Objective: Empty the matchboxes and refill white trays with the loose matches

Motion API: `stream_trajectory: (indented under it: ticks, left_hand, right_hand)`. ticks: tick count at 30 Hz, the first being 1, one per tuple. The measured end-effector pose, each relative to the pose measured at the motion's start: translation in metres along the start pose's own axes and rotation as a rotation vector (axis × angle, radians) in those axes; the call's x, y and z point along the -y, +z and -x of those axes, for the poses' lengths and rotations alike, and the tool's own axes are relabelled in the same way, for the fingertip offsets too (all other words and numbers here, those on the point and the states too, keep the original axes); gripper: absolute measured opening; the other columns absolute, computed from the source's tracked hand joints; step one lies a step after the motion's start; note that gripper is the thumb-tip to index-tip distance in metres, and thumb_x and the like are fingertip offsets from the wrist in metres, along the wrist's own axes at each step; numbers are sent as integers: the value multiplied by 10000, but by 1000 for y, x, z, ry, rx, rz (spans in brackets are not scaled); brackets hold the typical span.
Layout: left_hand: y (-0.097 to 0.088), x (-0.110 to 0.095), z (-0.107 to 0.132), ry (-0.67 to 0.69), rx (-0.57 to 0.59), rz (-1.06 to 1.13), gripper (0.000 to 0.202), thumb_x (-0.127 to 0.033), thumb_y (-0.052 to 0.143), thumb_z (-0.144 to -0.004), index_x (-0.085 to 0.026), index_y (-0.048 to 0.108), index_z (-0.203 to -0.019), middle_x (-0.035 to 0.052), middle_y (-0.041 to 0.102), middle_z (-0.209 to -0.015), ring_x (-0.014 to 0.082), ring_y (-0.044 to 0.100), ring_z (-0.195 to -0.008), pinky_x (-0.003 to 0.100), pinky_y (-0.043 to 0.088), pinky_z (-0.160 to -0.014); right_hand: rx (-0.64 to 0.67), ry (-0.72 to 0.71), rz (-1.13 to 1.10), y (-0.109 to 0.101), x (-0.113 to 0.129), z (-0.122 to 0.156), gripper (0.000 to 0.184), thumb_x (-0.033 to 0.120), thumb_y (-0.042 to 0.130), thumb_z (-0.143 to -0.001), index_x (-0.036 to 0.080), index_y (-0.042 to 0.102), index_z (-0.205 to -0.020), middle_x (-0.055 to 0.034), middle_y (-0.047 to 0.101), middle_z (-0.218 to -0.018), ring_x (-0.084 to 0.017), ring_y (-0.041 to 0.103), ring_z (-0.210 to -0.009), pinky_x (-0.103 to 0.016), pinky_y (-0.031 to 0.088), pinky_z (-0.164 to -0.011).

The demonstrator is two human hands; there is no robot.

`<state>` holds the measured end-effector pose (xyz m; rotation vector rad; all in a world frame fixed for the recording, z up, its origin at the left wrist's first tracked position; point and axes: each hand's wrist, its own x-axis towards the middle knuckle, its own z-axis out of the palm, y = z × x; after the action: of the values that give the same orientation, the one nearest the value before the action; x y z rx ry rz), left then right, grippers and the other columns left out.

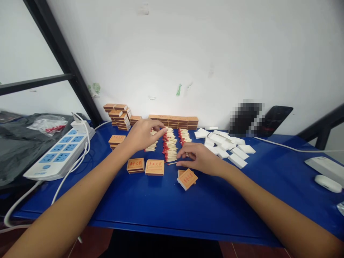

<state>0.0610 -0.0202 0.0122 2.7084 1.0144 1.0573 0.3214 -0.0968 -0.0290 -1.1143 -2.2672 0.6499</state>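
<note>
My left hand (pixel 143 134) reaches over the blue table (pixel 150 204), its fingertips pinched at the top of the middle pile of red-tipped matches (pixel 170 145). My right hand (pixel 197 159) rests low on the table beside that pile, fingers curled, touching a loose match (pixel 172 163). An orange matchbox (pixel 187 178) lies tilted just under the right wrist. Two more orange matchboxes (pixel 146 166) lie flat in front of the left forearm. Further match piles lie to the left (pixel 152 145) and right (pixel 184 136) of the middle one.
Stacks of orange matchboxes (pixel 174 122) line the wall, with a taller stack (pixel 119 116) at the left. White inner trays (pixel 228 145) are scattered right. A white power strip (pixel 60 150) and cables lie left; a keyboard (pixel 326 166) and mouse (pixel 328 183) right.
</note>
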Motion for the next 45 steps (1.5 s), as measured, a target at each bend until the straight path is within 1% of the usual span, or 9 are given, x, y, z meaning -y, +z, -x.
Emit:
stream_trajectory:
  ticks: [12,16,19,21,26,30,35,40,45]
  left_hand:
    - [1,0,-1,-11,-4,4,260,-409,636,-1009,-216,805,-968,27,814,-879,199,738,-816,335,514,-786]
    - [0,-1,-1,-11,2,10,250,-395,638,-1007,-219,809,-957,26,814,-877,197,739,-816,328,513,-779]
    - [-2,-2,-2,-6,-10,12,247,-388,646,-1005,-212,812,-960,29,817,-879,201,743,-818,331,518,-787]
    - [-3,-3,-2,0,-16,6,241,-383,651,-1003,-208,813,-965,31,819,-884,203,745,-820,335,521,-794]
    - [-4,-4,-2,3,-1,1,238,-373,648,-1002,-209,811,-949,27,817,-866,200,742,-805,326,521,-773]
    - [-5,-5,-2,-2,1,-8,250,-380,642,-1004,-204,810,-942,32,816,-874,203,743,-811,324,521,-762]
    - [-4,-4,-2,1,5,-1,247,-383,640,-999,-215,810,-933,29,813,-865,199,740,-797,329,537,-772]
    - [-3,-5,-3,-13,-1,29,267,-403,641,-999,-211,813,-929,34,817,-879,199,746,-810,336,547,-787]
    - [-8,-20,0,-72,73,260,283,-472,766,-901,-205,814,-982,38,822,-902,194,755,-819,304,569,-724]
  right_hand:
    - [-70,-53,108,28,-1,-15,114,152,766,-895,190,701,-810,-8,626,-823,-136,566,-719,-281,431,-672]
    - [-82,-7,116,11,8,-10,161,239,722,-953,192,691,-801,5,586,-750,-141,531,-690,-293,401,-651]
    - [107,53,-3,-19,26,5,201,421,721,-975,227,771,-1001,-8,629,-854,-145,518,-703,-296,418,-648]
    - [336,72,-37,-37,40,17,419,496,883,-812,287,781,-1160,-14,649,-1008,-153,536,-759,-294,446,-664]
    - [541,93,-82,-44,53,31,478,293,911,-767,289,755,-1219,-33,636,-1155,-197,616,-977,-318,510,-838]
    - [515,71,-134,-34,45,28,251,275,856,-829,236,766,-1059,-43,641,-1142,-194,626,-983,-322,507,-863]
    - [507,104,-64,-27,45,26,489,276,928,-737,258,746,-1190,-27,625,-1123,-191,613,-958,-316,492,-829]
    - [526,64,-72,-22,50,26,378,314,925,-742,256,790,-1091,-14,599,-1015,-164,596,-862,-286,473,-729]
    - [117,149,-139,-32,39,23,415,490,857,-821,243,738,-1132,-5,649,-915,-155,581,-742,-290,456,-633]
